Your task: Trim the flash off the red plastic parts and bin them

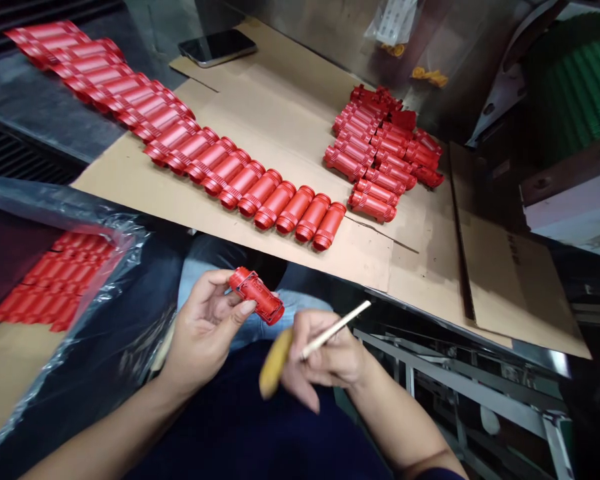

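My left hand (205, 327) is closed on a red tubular part (257, 295), pinched between thumb and fingers above my lap. Dark-edged lines or cut-outs show on the side of the part facing me. My right hand (325, 353), to its right, grips a thin pale wooden stick (337, 328), which points up and to the right. A blurred yellow, rounded thing (275, 363) is at the fingers of my right hand; I cannot tell whether it covers a finger or is held. The stick and the red part are apart.
A long row of red tubes (240, 173) lies across the cardboard (290, 87). A pile of red parts (380, 147) is to the right. A phone (217, 48) rests at the back. More red tubes (55, 280) sit in a plastic-lined box at left. A cardboard flap (520, 287) is at right.
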Tool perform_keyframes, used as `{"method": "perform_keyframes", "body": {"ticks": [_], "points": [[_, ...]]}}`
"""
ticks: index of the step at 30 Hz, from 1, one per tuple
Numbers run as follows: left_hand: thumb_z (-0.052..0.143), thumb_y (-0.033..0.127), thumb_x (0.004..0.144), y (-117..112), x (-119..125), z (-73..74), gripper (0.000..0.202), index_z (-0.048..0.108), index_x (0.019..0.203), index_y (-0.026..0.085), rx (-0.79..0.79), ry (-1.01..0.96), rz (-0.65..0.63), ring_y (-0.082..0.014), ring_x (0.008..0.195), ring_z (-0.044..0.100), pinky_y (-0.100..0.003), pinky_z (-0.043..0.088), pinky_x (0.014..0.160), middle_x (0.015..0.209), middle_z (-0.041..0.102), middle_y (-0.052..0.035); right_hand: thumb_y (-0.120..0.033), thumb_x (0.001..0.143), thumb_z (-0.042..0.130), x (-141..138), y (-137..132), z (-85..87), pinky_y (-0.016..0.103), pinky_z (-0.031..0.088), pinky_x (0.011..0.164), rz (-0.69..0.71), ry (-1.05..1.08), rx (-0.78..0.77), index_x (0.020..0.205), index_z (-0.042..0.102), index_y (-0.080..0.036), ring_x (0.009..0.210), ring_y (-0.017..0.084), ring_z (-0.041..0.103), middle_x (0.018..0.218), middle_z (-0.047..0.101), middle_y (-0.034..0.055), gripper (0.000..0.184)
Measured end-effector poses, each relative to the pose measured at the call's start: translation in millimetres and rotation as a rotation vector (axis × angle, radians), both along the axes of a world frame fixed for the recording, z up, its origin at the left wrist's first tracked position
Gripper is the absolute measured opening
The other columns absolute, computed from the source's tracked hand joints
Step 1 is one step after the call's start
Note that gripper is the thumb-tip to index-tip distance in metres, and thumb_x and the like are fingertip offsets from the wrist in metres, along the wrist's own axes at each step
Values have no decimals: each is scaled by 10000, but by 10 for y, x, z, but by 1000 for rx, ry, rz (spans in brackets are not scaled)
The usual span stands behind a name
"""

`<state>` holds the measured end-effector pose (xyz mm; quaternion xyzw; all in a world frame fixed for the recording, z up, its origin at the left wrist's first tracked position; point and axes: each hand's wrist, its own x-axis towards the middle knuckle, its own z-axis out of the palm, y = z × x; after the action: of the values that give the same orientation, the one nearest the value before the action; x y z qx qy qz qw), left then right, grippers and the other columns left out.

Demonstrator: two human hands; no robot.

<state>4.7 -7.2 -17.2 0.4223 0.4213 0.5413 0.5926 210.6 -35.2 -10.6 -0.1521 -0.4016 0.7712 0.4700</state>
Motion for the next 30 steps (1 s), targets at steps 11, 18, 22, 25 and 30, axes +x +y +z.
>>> {"method": "perform_keyframes", "body": {"ticks": [11, 18, 22, 25, 30], "points": [[883, 158, 892, -78, -14, 43, 245, 756, 1086, 235, -22, 72, -35, -215, 1018, 779, -300, 641, 928, 1109, 791, -64, -167, 1035, 731, -38, 51, 160, 436, 702, 907, -797, -780, 706, 1295, 763, -240, 1070, 270, 795, 1183, 829, 111, 272], [871, 130, 894, -87, 13, 100, 222, 774, 1059, 243, 31, 52, -52, -203, 1036, 783, -281, 639, 948, 1120, 786, -57, -165, 1046, 708, -160, 90, 108, 432, 727, 873, -847, -805, 816, 1360, 719, -225, 1060, 279, 797, 1192, 812, 121, 320], [861, 115, 902, -83, 20, 91, 229, 776, 1069, 247, 39, 42, -64, -186, 1034, 779, -265, 640, 944, 1129, 785, -52, -157, 1047, 703, -145, 81, 101, 440, 729, 851, -844, -817, 821, 1336, 726, -216, 1038, 284, 798, 1173, 813, 120, 296], [860, 120, 905, -85, 25, 96, 222, 778, 1065, 250, 38, 49, -67, -183, 1015, 779, -264, 645, 925, 1119, 784, -51, -112, 1017, 729, -161, 63, 84, 432, 719, 871, -848, -787, 797, 1359, 729, -216, 1044, 280, 791, 1187, 809, 123, 358], [882, 136, 885, -106, 31, 87, 214, 779, 1036, 248, 19, 53, -33, -185, 977, 778, -262, 648, 896, 1072, 780, -47, -112, 1008, 709, -214, 21, 60, 462, 720, 897, -873, -829, 761, 1378, 713, -250, 1067, 302, 786, 1167, 807, 106, 395]]}}
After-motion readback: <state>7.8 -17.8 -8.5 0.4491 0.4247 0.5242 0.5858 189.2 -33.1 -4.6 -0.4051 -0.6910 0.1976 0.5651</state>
